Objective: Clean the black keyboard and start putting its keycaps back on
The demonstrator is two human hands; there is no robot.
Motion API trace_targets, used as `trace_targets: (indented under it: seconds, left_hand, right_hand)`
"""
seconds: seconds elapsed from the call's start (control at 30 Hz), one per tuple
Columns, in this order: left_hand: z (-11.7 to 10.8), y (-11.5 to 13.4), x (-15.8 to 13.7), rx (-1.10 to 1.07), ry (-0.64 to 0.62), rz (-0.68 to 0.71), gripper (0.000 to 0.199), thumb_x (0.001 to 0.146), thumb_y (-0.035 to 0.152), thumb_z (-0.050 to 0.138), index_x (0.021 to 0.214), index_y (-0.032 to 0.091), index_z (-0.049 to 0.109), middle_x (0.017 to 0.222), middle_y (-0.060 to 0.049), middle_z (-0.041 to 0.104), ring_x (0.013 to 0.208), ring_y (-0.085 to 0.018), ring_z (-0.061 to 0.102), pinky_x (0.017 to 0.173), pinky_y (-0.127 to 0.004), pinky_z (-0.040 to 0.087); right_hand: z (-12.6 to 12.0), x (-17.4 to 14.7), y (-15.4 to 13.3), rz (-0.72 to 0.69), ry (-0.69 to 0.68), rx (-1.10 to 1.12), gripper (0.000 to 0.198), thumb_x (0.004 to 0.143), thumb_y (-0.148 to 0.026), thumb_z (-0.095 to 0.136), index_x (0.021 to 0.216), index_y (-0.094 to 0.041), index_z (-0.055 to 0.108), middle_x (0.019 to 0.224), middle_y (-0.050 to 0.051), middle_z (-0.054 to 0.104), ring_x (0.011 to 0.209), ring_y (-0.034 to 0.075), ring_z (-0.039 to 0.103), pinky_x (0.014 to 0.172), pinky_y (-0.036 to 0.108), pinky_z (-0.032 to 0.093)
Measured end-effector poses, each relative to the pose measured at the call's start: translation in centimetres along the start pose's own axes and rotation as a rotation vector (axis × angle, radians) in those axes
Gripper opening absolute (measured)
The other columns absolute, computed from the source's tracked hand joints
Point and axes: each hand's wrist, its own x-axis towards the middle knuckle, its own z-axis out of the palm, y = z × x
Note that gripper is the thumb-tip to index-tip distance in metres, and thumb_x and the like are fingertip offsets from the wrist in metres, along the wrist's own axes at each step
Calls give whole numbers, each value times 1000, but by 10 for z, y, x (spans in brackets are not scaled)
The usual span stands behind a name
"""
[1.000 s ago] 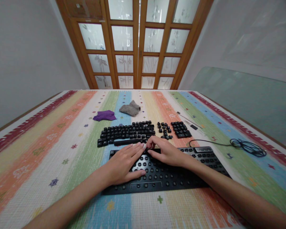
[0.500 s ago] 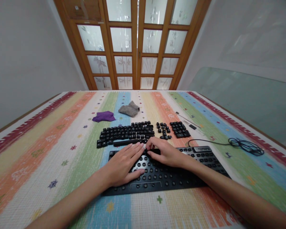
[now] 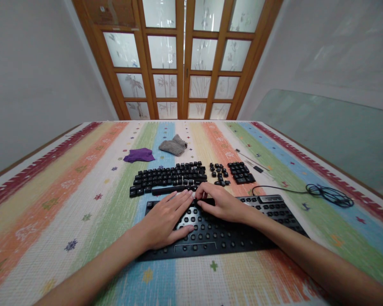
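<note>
A black keyboard (image 3: 242, 240) lies in front of me, most of its key posts bare. My left hand (image 3: 169, 219) rests flat on its left part, fingers stretched out and thumb apart. Over the top row, my right hand (image 3: 221, 202) is closed in a pinch, thumb and index finger around a small black piece that looks like a keycap, mostly hidden by the fingers. The fingertips of both hands nearly meet there. One keycap (image 3: 150, 204) sits at the keyboard's top left corner. Just beyond the keyboard, loose black keycaps (image 3: 166, 176) are laid out in rows.
Further keycap groups (image 3: 241, 172) lie to the right. A purple cloth (image 3: 139, 155) and a grey cloth (image 3: 172, 146) lie farther back. Thin tools (image 3: 255, 163) lie at the right, near the coiled cable (image 3: 330, 195). A striped tablecloth (image 3: 92, 199) covers the table.
</note>
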Motion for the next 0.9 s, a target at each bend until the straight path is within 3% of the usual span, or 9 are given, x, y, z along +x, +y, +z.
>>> trace_targets:
  seconds: [0.3,0.67,0.9]
  left_hand:
    - [1,0,-2,-31,60,-44,71,101,47,44,156,15,12,153,-18,42,141,-27,42,115,-47,39]
    - [-2,-1,2,15,-34,-6,67,102,50,41,157,19,19,158,-12,36,146,-26,35,119,-46,32]
    - [1,-2,0,38,-15,7,65,102,50,41,157,21,21,158,-12,36,146,-26,33,118,-46,33]
  right_hand:
    - [1,-2,1,23,4,12,9,89,-16,56,95,-21,52,91,3,60,83,17,57,78,33,49]
    - [3,-5,3,5,28,9,8,91,-17,55,98,-20,51,93,5,60,84,18,56,77,33,49]
    - [6,-6,2,-20,52,-20,9,90,-15,55,98,-18,53,93,6,60,85,18,57,78,33,49]
